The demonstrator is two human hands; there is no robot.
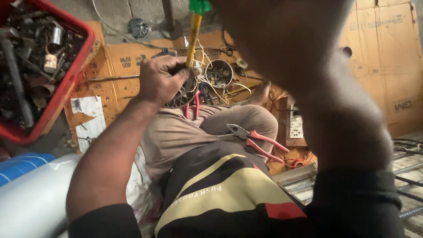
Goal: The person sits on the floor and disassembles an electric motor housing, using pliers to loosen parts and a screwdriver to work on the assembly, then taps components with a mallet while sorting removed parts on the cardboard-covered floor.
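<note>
Head view: left hand [161, 79] fisted around motor part [185, 94]; right hand's grip can't be told, near screwdriver [194, 33]; red crate [66, 83] edge close left.

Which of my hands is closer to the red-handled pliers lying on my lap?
Left. Your left hand is up and left of the pliers, gripping a dark round part. Your right hand is out of view; only that forearm shows, above the pliers.
</note>
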